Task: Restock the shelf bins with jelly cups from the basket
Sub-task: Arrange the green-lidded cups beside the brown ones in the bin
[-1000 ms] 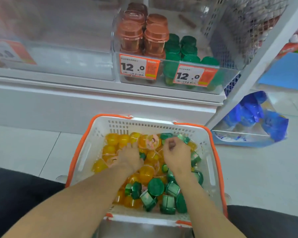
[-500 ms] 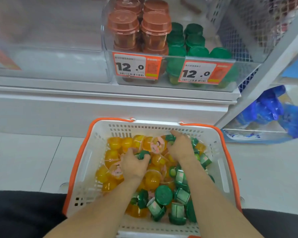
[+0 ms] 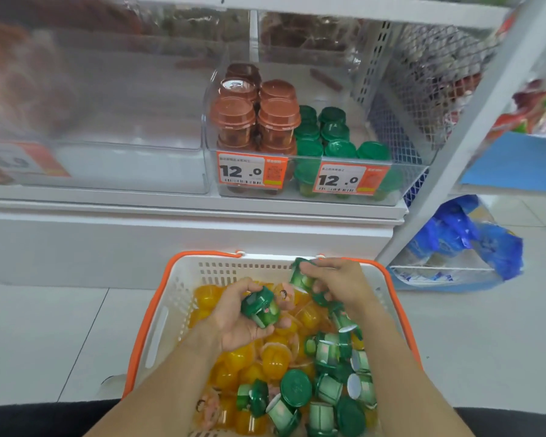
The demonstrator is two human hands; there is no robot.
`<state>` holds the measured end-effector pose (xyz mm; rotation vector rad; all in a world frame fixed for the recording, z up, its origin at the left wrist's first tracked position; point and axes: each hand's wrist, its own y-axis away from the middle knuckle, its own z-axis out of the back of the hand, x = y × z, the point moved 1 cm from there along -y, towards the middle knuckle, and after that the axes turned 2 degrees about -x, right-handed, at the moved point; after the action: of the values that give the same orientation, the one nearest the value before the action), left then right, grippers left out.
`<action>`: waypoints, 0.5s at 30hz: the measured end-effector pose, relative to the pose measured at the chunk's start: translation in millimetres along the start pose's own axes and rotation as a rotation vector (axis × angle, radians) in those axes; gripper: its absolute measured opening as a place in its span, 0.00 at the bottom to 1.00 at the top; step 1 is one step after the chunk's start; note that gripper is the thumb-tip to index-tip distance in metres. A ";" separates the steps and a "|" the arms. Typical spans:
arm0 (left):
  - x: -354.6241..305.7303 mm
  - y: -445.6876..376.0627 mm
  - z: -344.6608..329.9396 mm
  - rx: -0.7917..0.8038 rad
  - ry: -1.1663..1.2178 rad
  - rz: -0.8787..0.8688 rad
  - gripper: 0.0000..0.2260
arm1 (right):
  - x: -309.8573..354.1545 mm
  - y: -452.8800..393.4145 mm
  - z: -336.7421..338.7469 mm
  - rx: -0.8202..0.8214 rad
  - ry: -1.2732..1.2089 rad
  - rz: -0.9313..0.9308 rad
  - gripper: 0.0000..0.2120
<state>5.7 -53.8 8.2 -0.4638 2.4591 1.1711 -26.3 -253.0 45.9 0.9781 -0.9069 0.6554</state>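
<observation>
A white basket with an orange rim (image 3: 177, 298) sits on the floor below me, filled with several orange jelly cups (image 3: 275, 361) and green-lidded jelly cups (image 3: 328, 357). My left hand (image 3: 237, 323) is raised above the pile, palm up, shut on a green-lidded cup (image 3: 260, 307). My right hand (image 3: 341, 283) is near the basket's far rim, shut on another green-lidded cup (image 3: 300, 275). On the shelf above, a clear bin (image 3: 300, 197) holds stacked brown-lidded cups (image 3: 254, 118) on the left and green-lidded cups (image 3: 334, 140) on the right.
Two orange price tags (image 3: 252, 170) reading 12.0 hang on the bin's front. A clear bin (image 3: 108, 165) stands to its left. A white shelf post (image 3: 454, 152) slants down on the right, with a blue plastic bag (image 3: 473, 241) on the floor beyond it.
Both hands have lifted out of the pile, each with a green-lidded cup; the left palm turned upward and the right hand moved toward the basket's far rim. The view tilted up toward the shelf.
</observation>
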 end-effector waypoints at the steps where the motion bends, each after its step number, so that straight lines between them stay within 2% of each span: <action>1: -5.8 5.4 -9.3 0.060 -0.083 0.012 0.16 | 13.1 6.9 8.3 0.051 -0.038 -0.002 0.11; 4: -21.3 19.7 -39.3 0.177 -0.249 0.029 0.24 | 47.2 25.8 29.2 0.123 -0.180 0.049 0.15; 6: -29.1 30.3 -62.8 0.224 -0.253 -0.006 0.27 | 64.7 37.7 35.7 0.089 -0.194 0.101 0.21; 8: -35.0 40.1 -85.3 0.272 -0.238 -0.066 0.26 | 81.5 50.1 36.9 0.024 -0.111 0.159 0.26; 11: -43.0 52.6 -109.9 0.319 -0.188 -0.152 0.24 | 111.7 67.8 45.2 0.005 0.037 0.243 0.27; 13: -49.0 61.6 -120.8 0.352 -0.151 -0.189 0.25 | 135.3 77.9 58.8 0.056 0.145 0.297 0.26; 15: -56.2 72.3 -131.3 0.407 -0.140 -0.190 0.26 | 157.9 86.0 74.9 0.181 0.222 0.332 0.25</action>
<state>-2.5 -106.8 159.1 -0.4632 2.3838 0.5857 -45.3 -272.7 238.7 0.8990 -0.8284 1.1212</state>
